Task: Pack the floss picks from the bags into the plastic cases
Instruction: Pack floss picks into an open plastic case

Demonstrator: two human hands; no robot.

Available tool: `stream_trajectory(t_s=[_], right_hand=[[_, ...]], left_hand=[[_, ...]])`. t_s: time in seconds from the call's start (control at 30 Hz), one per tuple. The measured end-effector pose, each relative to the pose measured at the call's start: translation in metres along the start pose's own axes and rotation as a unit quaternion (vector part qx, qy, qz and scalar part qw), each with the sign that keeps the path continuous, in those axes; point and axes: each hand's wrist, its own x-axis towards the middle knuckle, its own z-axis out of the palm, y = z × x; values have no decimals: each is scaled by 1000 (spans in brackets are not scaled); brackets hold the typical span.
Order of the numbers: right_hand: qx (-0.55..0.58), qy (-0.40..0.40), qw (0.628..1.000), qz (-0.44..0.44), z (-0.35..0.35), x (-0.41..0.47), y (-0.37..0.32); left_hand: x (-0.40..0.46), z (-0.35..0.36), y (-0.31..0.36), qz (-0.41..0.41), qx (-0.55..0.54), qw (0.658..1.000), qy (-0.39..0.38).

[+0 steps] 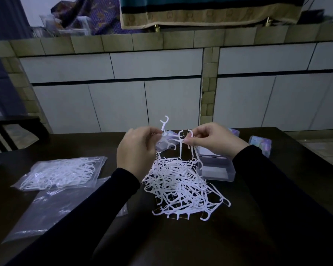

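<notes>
A loose pile of white floss picks (181, 185) lies on the dark table (238, 237) in front of me. My left hand (136, 148) pinches a floss pick (164, 123) that points upward. My right hand (210, 140) pinches two or three floss picks (183, 144) that hang down toward the pile. Both hands hover above the far end of the pile. An open clear plastic case (217, 167) sits just right of the pile, under my right wrist. Another clear case (165, 143) lies behind my hands, partly hidden.
A sealed bag full of floss picks (62, 173) lies at the left, with an emptier clear bag (46, 210) in front of it. Two small iridescent cases (260, 144) sit at the far right of the table. White cabinets stand behind the table's far edge.
</notes>
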Motion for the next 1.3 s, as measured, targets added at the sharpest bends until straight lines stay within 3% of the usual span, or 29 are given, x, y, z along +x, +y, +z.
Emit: stream_trajectory(t_s=[0.3,0.5,0.87,1.3], right_hand=[[109,169,980,7,-5,-29,59],[215,252,943,24,-2,-39,83],[132,186,974,8,1,-31,98],[27,193,980,32,-13,-40,105]], left_hand=[[7,44,31,34,-112,993,24],[-1,77,35,28,-166,985,36],[-10,93,35,41,-189,981,26],[-17,93,33,12,-236,972,8]])
